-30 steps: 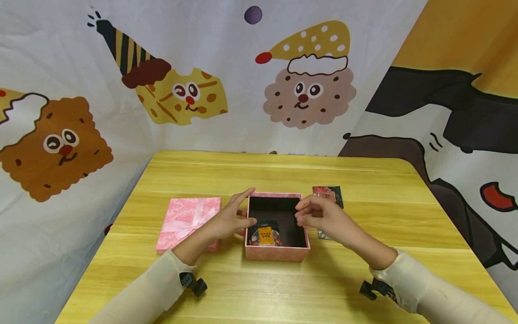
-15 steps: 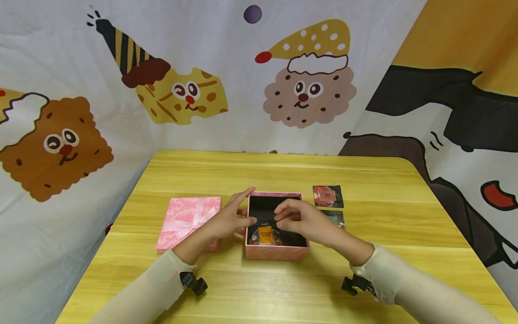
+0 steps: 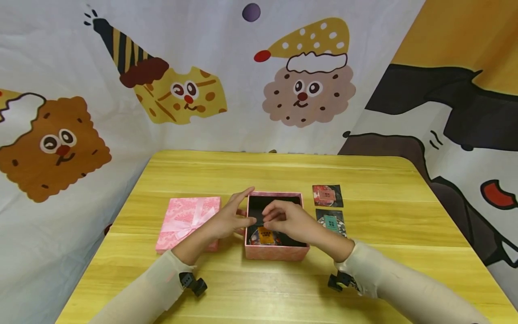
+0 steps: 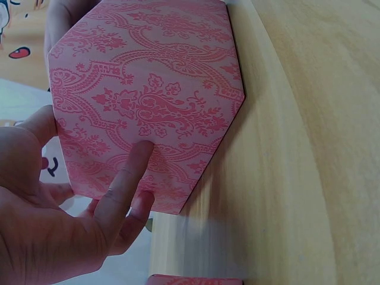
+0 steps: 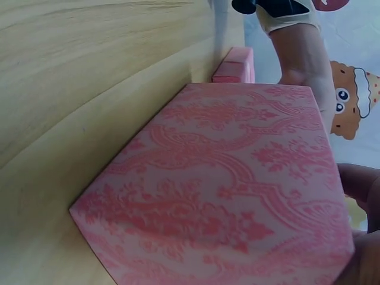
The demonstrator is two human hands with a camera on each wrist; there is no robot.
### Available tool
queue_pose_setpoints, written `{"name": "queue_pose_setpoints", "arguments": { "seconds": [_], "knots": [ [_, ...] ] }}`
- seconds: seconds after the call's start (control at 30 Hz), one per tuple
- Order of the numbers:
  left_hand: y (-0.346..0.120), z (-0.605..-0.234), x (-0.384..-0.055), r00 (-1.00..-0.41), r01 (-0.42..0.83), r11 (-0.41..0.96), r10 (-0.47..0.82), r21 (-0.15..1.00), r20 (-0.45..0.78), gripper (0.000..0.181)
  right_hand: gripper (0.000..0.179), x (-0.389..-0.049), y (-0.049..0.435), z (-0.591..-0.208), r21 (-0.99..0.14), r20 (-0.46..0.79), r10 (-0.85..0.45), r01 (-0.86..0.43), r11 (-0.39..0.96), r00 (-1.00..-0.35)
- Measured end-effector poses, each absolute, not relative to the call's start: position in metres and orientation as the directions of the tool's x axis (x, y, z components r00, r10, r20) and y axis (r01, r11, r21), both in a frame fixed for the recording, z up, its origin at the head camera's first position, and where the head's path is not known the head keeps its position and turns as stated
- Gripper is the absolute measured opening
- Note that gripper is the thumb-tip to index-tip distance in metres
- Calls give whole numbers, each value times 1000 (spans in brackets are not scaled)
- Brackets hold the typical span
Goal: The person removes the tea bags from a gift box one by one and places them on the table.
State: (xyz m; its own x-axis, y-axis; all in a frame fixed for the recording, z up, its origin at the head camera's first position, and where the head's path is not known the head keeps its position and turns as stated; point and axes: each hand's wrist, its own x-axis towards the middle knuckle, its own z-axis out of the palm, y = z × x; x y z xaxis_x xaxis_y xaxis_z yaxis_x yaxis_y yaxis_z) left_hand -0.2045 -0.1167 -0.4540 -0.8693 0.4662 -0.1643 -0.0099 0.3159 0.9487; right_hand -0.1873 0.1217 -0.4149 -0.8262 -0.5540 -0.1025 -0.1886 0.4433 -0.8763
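Observation:
An open pink patterned box (image 3: 277, 254) with a dark inside stands mid-table. My left hand (image 3: 230, 220) holds its left wall, thumb over the rim; in the left wrist view, fingers (image 4: 124, 190) rest along the outside. Low in the box's left part lies a black packet (image 3: 265, 236) with an orange label. My right hand (image 3: 293, 220) reaches in over the right rim, fingers loosely bent, thumb and index tips right at the packet's upper edge with a small gap between them. In the right wrist view the box wall (image 5: 219, 184) hides most of that hand.
A pink lid (image 3: 184, 216) with a ribbon bow lies left of the box. Two flat packets sit to the right, one with a red label (image 3: 328, 195) and one with a green label (image 3: 331, 222). A cartoon-printed cloth (image 3: 243, 135) hangs behind the table.
My right hand has moved left, from the box's right rim to above the orange-labelled packet, uncovering the two packets on the right. My left hand and the box have stayed in place.

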Motion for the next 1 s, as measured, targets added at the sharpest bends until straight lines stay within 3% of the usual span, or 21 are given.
{"name": "queue_pose_setpoints", "arguments": {
  "seconds": [0.47, 0.73, 1.0],
  "knots": [
    [-118, -455, -205, -862, 13, 326, 482, 945, -154, 89, 14, -196, 101, -440, -846, -146, -569, -196, 495, -810],
    [-118, -452, -204, -866, 11, 326, 476, 945, -155, 89, 18, -196, 100, -440, -859, -181, -587, -164, 485, -789],
    [-118, -451, -204, -868, 41, 348, 476, 937, -139, 89, 14, -195, 100, -439, -814, -133, -551, -226, 535, -824]
  ]
}}
